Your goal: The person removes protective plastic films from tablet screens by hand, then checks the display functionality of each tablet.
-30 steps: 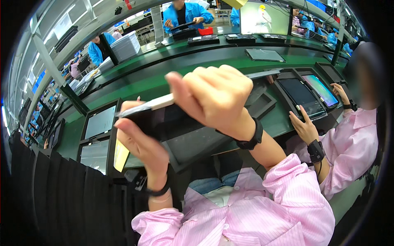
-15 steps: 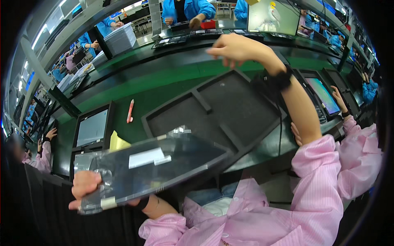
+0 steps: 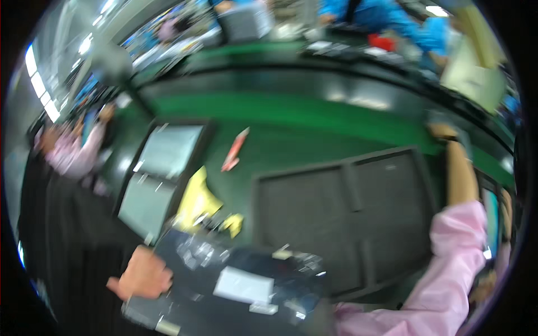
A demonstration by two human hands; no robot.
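Observation:
My left hand [image 3: 145, 274] grips the left edge of a dark flat screen panel [image 3: 196, 297]. Clear film with shiny creases covers much of the panel, and a white label sits near its middle. The panel is tilted close to me, over the near edge of a black tray [image 3: 302, 207] with divided recesses. Out at the far right, beyond the tray, my right hand [image 3: 443, 131] is stretched away from me. Motion smears its fingers, and whether it touches anything is unclear.
Left of the tray lie a red pen-like tool [image 3: 235, 150] and crumpled yellow sheets [image 3: 196, 196]. A dark frame [image 3: 193, 168] holds two pale panels. A co-worker's pink sleeve [image 3: 73, 151] is at far left; a red item [image 3: 381, 42] lies across the bench.
The view has swung left and blurred. The panel is now lower and closer to me, still in my left hand. My right hand has gone from above the tray to the far right.

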